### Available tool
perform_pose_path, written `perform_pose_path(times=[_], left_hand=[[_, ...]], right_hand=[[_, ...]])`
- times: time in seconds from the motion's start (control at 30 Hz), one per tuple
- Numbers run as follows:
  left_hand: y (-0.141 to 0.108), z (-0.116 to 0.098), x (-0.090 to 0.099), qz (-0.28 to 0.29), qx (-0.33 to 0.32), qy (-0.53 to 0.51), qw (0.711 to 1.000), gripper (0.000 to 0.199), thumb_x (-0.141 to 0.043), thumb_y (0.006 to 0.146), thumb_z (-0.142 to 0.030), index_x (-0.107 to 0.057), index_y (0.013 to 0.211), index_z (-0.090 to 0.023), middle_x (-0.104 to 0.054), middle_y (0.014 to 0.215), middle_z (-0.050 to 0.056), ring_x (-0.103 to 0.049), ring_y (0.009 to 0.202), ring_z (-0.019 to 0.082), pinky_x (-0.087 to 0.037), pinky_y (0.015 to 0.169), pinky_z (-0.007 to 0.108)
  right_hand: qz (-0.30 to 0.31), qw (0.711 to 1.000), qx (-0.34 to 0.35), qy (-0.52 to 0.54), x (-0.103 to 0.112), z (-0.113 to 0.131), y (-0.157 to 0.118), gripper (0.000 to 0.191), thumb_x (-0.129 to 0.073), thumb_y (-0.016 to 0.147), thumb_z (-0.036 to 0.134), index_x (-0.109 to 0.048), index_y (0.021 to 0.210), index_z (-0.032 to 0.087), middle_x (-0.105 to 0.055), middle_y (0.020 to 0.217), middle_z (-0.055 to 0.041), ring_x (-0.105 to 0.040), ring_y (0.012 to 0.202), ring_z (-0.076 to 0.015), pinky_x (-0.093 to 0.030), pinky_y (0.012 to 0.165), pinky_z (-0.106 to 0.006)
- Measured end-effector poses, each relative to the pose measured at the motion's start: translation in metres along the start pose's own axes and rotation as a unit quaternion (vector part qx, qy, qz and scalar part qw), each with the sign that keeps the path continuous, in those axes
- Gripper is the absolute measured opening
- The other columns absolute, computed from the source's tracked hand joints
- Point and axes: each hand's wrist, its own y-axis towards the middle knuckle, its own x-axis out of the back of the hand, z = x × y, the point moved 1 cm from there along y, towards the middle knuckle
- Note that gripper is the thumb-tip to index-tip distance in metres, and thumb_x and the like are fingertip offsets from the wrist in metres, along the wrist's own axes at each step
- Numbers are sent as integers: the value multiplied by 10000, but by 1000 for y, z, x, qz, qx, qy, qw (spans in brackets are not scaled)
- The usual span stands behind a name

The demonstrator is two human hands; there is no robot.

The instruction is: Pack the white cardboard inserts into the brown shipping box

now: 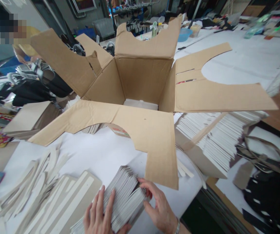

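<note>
A fanned stack of thin grey-white card pieces [127,198] lies on the white table in front of me. My left hand [101,211] rests across its left part, fingers stretched out and apart, the thumb low near the close edge. At the stack's right end, my right hand [158,206] has its fingers curled on the edges of the pieces, thumb below; its fingertips are partly hidden. Just beyond the hands stands an open cardboard box [145,78], its cut-out flaps folded outward. A pale flat piece [141,104] shows at the bottom of the box.
Loose pale strips [42,182] and flat boards [69,195] lie on the left. To the right are a long bundle of white card [213,136] and a black item with straps [271,191]. Brown boards [30,117] are piled at left. A person in yellow [30,42] stands behind.
</note>
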Motion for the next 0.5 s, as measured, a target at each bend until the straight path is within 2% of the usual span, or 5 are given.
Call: perform_pose_path(times=[0.13, 0.33, 0.4, 0.5], left_hand=[[-1, 1, -1, 0, -6, 4, 1000, 1026, -593, 633, -689, -158, 1469, -286, -362, 1441, 190, -474, 1166, 370, -340, 951, 530], [0, 2, 0, 5, -15, 17, 1000, 1045, -589, 631, -698, -141, 1473, -270, -360, 1432, 205, -475, 1157, 375, -338, 952, 536], [0, 2, -1, 5, -13, 17, 1000, 1043, -591, 628, -693, -144, 1472, -274, -369, 1427, 201, -478, 1159, 374, -337, 956, 537], [0, 2, -2, -4, -14, 16, 1000, 1037, -575, 633, -705, -146, 1473, -274, -377, 1424, 201, -474, 1172, 376, -348, 946, 536]], right_hand=[[-5, 1000, -4, -7, 0, -1, -2, 536, -465, 631, 14, -572, 1123, 199, -583, 1291, -85, -584, 1018, -206, -466, 808, -286], [-10, 1000, 3, -7, -1, -3, -2, 510, -474, 650, 28, -568, 1119, 206, -598, 1239, -78, -591, 884, -177, -467, 751, -274], [-20, 1000, 2, -16, -2, -3, -1, 503, -477, 652, 38, -560, 1118, 208, -620, 1141, -67, -574, 802, -163, -465, 729, -273], [-34, 998, -16, -45, -3, -3, 1, 518, -483, 646, 58, -543, 1137, 210, -591, 859, -21, -533, 715, -165, -451, 664, -270]])
